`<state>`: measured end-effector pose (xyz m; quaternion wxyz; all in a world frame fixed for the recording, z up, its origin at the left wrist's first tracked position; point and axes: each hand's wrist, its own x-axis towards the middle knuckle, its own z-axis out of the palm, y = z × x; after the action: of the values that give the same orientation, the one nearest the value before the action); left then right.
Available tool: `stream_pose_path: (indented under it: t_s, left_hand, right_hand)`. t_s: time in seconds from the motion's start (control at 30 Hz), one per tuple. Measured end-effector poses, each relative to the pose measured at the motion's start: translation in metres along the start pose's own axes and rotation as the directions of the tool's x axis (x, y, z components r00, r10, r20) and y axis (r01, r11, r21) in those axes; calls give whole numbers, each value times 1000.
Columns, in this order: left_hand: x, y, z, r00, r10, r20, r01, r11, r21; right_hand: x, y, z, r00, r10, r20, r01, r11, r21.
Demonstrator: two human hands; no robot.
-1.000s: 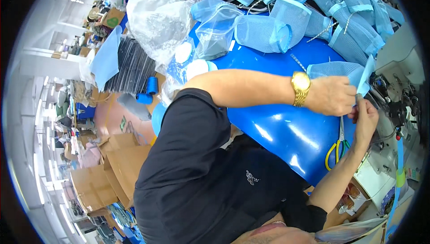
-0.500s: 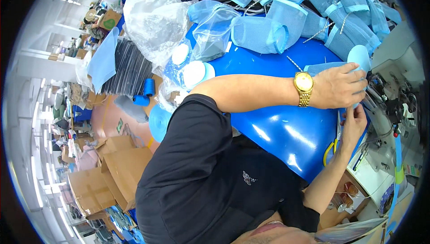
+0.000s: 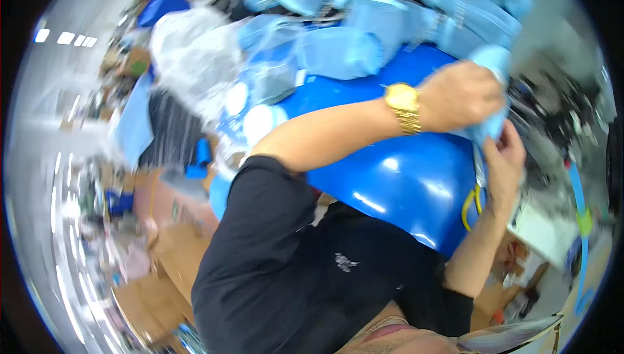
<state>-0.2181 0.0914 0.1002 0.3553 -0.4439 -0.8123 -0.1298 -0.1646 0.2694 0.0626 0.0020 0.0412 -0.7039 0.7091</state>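
My left hand (image 3: 463, 96), with a gold watch (image 3: 403, 107) on its wrist, is closed over a light-blue mesh bag (image 3: 492, 60) at the right end of the blue table. An oval light-blue panel of the bag sticks out beyond the fingers. Just below, my right hand (image 3: 507, 156) pinches the bag's lower edge between thumb and fingers. Motion blurs both hands, and the left palm hides much of the bag. Scissors with yellow handles (image 3: 467, 210) lie on the table beside my right wrist.
Several blue mesh bags (image 3: 344, 49) with cords are heaped along the far side of the blue table (image 3: 364, 165). Clear plastic wrap (image 3: 188, 52) and white round discs (image 3: 260, 123) lie at left. A blurred grey sewing machine (image 3: 552, 42) stands at right. Cardboard boxes (image 3: 149, 302) sit lower left.
The whole view has shifted and blurred. My left hand is now curled more tightly over the bag, with its wrist turned. The bag has tilted, and more of it shows between my hands.
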Motion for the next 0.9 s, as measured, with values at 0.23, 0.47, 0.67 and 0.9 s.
stream_pose_path:
  t_s: [0.23, 0.47, 0.67, 0.9]
  left_hand:
    - [-7, -25, -10, 998, 42, 49, -41, 999, -28]
    - [2, -28, -4, 989, 113, 92, -111, 993, -31]
    - [4, -29, -8, 984, 127, 123, -118, 990, -76]
    - [9, -23, -11, 985, 84, 151, -73, 994, -79]
  right_hand:
    - [6, -9, 30, 998, -34, -53, 29, 995, -97]
    - [11, -2, 22, 989, -85, -123, 71, 991, -118]
    - [11, -4, 25, 996, -24, -81, 24, 1000, -5]
    - [15, -5, 24, 993, -56, -101, 55, 998, -8]
